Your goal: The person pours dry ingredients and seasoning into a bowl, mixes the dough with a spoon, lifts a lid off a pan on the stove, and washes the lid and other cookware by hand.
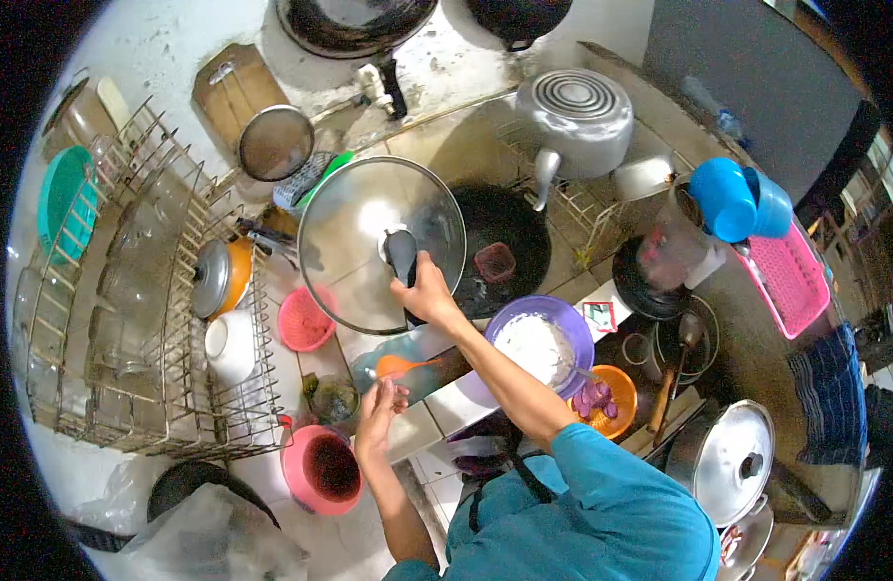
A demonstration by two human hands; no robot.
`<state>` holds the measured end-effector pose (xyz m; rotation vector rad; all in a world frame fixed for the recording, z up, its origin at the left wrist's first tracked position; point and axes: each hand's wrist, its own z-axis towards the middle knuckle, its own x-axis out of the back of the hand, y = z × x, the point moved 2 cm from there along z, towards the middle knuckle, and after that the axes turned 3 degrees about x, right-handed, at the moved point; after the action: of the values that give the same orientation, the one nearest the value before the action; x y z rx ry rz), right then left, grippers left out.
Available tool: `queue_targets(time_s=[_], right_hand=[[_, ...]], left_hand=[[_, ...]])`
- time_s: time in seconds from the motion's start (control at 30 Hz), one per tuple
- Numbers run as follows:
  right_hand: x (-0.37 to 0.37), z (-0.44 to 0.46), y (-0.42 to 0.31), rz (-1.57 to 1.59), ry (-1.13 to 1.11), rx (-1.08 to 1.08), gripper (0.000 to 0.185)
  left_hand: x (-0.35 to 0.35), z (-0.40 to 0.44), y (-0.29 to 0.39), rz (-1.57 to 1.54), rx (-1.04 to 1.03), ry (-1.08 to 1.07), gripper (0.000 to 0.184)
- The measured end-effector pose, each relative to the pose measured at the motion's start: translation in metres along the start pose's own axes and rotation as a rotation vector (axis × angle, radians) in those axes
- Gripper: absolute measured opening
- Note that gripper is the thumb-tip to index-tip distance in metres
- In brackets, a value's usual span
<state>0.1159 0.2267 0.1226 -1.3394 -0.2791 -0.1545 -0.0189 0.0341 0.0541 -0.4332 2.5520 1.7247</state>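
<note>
My right hand [427, 295] is closed around the black knob of a large glass lid [345, 232] with a metal rim. The lid is held over the left part of the tiled counter, overlapping the edge of a black wok [524, 218]. A small reddish translucent container [495, 262] sits in the wok. My left hand [380, 418] hangs lower, its fingers loosely apart and nothing visible in them. Just above its fingertips is an orange utensil [396, 366]; whether they touch is unclear. Right of my right forearm stands a purple bowl [585, 334] of white powder with a spoon.
A wire dish rack [190, 339] with glassware stands left. Pink tubs [301, 484] and a pink basket [307, 320] are near it. An orange basket [622, 387] holds sliced purple pieces. An upturned kettle [577, 121], blue cups [725, 198] and a lidded pot [732, 465] stand right.
</note>
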Motion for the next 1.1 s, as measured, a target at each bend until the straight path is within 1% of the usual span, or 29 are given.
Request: queue_targets(time_s=[0.03, 0.1, 0.13, 0.17, 0.23, 0.3, 0.37, 0.43, 0.5, 0.53, 0.57, 0.63, 0.7, 0.73, 0.77, 0.83, 0.9, 1.0, 1.03, 1.07, 1.1], right_hand=[[0.013, 0.0, -0.01, -0.032, 0.002, 0.032, 0.048], [0.044, -0.005, -0.032, -0.094, -0.001, 0.092, 0.046], [0.058, -0.008, -0.044, -0.103, 0.094, 0.157, 0.039], [0.067, -0.004, -0.043, -0.144, 0.166, 0.215, 0.038], [0.101, -0.005, -0.066, -0.22, 0.222, 0.268, 0.037], [0.126, 0.001, -0.069, -0.302, 0.286, 0.315, 0.038], [0.151, 0.003, -0.075, -0.408, 0.413, 0.385, 0.037], [0.179, 0.008, -0.079, -0.345, 0.426, 0.367, 0.04], [0.207, 0.014, -0.084, -0.394, 0.511, 0.434, 0.038], [0.221, 0.018, -0.084, -0.406, 0.548, 0.424, 0.037], [0.235, 0.022, -0.085, -0.38, 0.581, 0.471, 0.034], [0.258, 0.028, -0.091, -0.373, 0.63, 0.556, 0.031], [0.281, 0.036, -0.094, -0.432, 0.684, 0.579, 0.028], [0.292, 0.042, -0.09, -0.506, 0.712, 0.528, 0.03], [0.302, 0.047, -0.087, -0.495, 0.744, 0.577, 0.033], [0.319, 0.053, -0.086, -0.559, 0.799, 0.537, 0.034], [0.336, 0.066, -0.074, -0.553, 0.818, 0.526, 0.033], [0.354, 0.075, -0.06, -0.561, 0.84, 0.561, 0.034], [0.358, 0.08, -0.053, -0.566, 0.841, 0.532, 0.034], [0.363, 0.084, -0.045, -0.572, 0.844, 0.501, 0.035], [0.367, 0.087, -0.036, -0.581, 0.846, 0.467, 0.035]], left_hand=[[-0.004, 0.002, 0.002, 0.009, -0.013, 0.002, 0.036], [-0.011, 0.004, 0.002, 0.026, -0.02, -0.063, 0.035], [-0.013, 0.005, 0.0, 0.037, -0.021, -0.099, 0.034], [-0.016, 0.006, -0.002, 0.049, -0.021, -0.133, 0.033], [-0.022, 0.006, -0.003, 0.087, -0.004, -0.171, 0.032], [-0.028, 0.006, -0.004, 0.112, 0.015, -0.217, 0.031], [-0.033, 0.007, -0.004, 0.123, 0.032, -0.271, 0.031], [-0.037, 0.012, -0.006, 0.163, 0.037, -0.302, 0.032], [-0.038, 0.022, -0.006, 0.22, 0.017, -0.301, 0.032], [-0.041, 0.032, -0.004, 0.253, -0.008, -0.287, 0.032], [-0.046, 0.041, -0.001, 0.284, -0.032, -0.272, 0.031], [-0.067, 0.06, 0.015, 0.285, -0.165, -0.275, 0.03], [-0.096, 0.084, 0.038, 0.269, -0.295, -0.314, 0.028], [-0.111, 0.098, 0.048, 0.308, -0.331, -0.316, 0.028], [-0.128, 0.115, 0.057, 0.346, -0.369, -0.316, 0.027], [-0.164, 0.157, 0.065, 0.429, -0.509, -0.322, 0.027], [-0.215, 0.173, 0.092, 0.565, -0.731, -0.206, 0.027], [-0.278, 0.213, 0.106, 0.705, -0.984, -0.114, 0.037], [-0.295, 0.223, 0.11, 0.736, -1.056, -0.092, 0.042], [-0.31, 0.234, 0.114, 0.8, -1.132, -0.057, 0.053], [-0.323, 0.242, 0.117, 0.828, -1.092, -0.059, 0.055]])
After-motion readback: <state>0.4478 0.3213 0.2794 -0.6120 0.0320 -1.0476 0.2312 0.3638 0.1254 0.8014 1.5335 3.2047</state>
